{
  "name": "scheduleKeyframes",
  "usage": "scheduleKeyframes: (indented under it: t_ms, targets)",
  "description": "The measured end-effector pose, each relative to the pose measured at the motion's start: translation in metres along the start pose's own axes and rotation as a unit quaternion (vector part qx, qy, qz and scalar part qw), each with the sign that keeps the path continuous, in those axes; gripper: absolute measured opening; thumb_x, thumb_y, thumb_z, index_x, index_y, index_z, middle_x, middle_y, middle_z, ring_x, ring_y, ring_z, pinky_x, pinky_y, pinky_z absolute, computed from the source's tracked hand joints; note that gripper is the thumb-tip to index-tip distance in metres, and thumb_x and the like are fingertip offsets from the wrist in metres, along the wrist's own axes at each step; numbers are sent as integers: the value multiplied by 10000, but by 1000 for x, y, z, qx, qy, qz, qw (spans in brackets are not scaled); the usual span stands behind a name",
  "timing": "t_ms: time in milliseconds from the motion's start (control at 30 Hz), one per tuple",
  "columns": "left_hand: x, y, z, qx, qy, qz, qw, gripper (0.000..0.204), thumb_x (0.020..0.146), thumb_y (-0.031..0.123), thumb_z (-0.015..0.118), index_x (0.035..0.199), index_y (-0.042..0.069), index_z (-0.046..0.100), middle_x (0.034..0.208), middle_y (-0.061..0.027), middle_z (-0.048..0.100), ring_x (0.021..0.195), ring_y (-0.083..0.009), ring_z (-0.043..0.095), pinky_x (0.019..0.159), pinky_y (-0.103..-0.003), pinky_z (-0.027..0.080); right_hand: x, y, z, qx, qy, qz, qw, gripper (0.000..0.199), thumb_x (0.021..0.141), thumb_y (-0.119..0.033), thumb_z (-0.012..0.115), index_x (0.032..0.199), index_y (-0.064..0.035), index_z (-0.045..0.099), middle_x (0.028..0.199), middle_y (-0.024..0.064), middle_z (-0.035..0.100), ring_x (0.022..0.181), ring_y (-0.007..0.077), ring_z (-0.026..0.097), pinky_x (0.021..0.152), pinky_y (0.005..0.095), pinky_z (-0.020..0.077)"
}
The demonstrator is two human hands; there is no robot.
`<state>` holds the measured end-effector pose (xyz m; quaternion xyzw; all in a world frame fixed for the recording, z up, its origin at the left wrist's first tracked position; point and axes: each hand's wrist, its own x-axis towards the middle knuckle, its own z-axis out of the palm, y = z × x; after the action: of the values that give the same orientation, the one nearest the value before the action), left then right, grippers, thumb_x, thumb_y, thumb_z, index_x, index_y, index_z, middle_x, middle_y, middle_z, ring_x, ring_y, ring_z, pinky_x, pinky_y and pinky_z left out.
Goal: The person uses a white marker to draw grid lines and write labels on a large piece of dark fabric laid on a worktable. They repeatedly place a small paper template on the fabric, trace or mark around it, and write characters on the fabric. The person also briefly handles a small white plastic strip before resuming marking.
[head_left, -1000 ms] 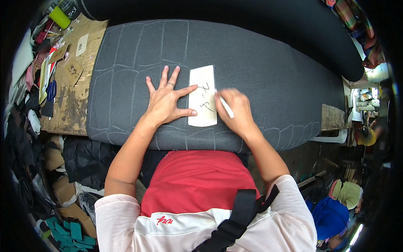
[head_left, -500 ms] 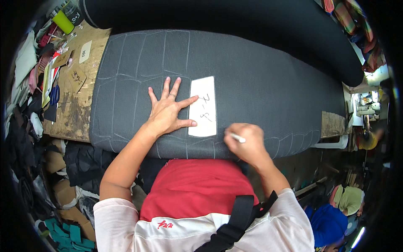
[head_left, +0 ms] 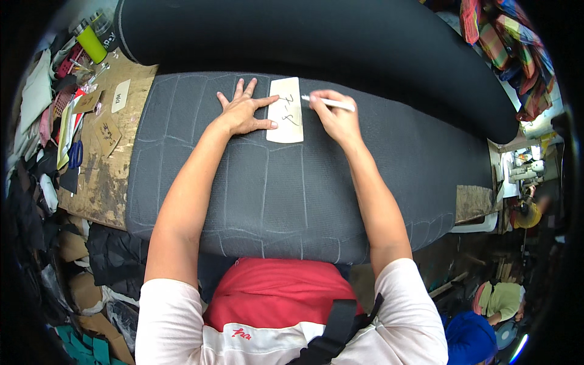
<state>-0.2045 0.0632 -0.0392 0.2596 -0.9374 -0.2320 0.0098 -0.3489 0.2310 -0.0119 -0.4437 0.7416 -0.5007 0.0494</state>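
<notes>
Dark grey fabric (head_left: pixel 389 176), ruled with pale outlines, spreads over the table before me. A whitish card template (head_left: pixel 289 129) with handwriting lies flat on it, towards the far edge. My left hand (head_left: pixel 240 114) rests palm-down with fingers spread. Its thumb and forefinger press on the card's left side, while the other fingers lie on the fabric. My right hand (head_left: pixel 339 121) is closed around a white marking pen (head_left: pixel 343 104). The pen's tip is beside the card's upper right edge; whether it touches the fabric I cannot tell.
A thick dark fabric roll (head_left: pixel 292 38) lies along the far side. On the worn wooden table (head_left: pixel 100 191) at left are blue-handled scissors (head_left: pixel 75 155), brown cards (head_left: pixel 107 135) and a green bottle (head_left: pixel 91 44). A sewing machine (head_left: pixel 526 171) and another person (head_left: pixel 502 301) are at the right.
The card and both hands have moved to the far part of the fabric. Fresh pale lines show nearer me, where the card lay. The pen stays in my right hand.
</notes>
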Motion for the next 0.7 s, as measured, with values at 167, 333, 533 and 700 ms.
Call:
scheduleKeyframes:
  t_ms: [167,333,533,700]
  targets:
    - [0,-1,-3,-4,-19,-4,1000,760,578,536,789,1277,393,526,1524,-157,168,1422,-351,21,1034,-715,-29,58,21,54,31,-56,67,996,196,843,-208,637,911,-34,699,763,61,697,698,127,652,652,265,508]
    - [2,1,-5,-2,-30,-17,999,774,590,524,786,1298,391,503,1526,-162,154,1419,-365,14,1026,-725,-27,75,22,75,-37,-54,95,993,189,792,-217,648,850,-50,713,765,104,696,723,201,667,686,313,514]
    - [2,2,-5,-1,-25,-22,999,754,604,521,782,1294,382,512,1528,-152,156,1422,-358,13,1022,-725,-31,72,27,63,-117,113,90,983,182,743,-141,622,784,24,686,716,194,663,711,304,675,713,366,523]
    - [2,2,-2,-4,-20,-20,1000,768,585,538,785,1289,384,517,1527,-147,167,1424,-346,19,1025,-722,-29,59,22,64,-146,90,24,985,150,759,-106,603,762,28,673,729,227,647,716,354,659,704,402,521]
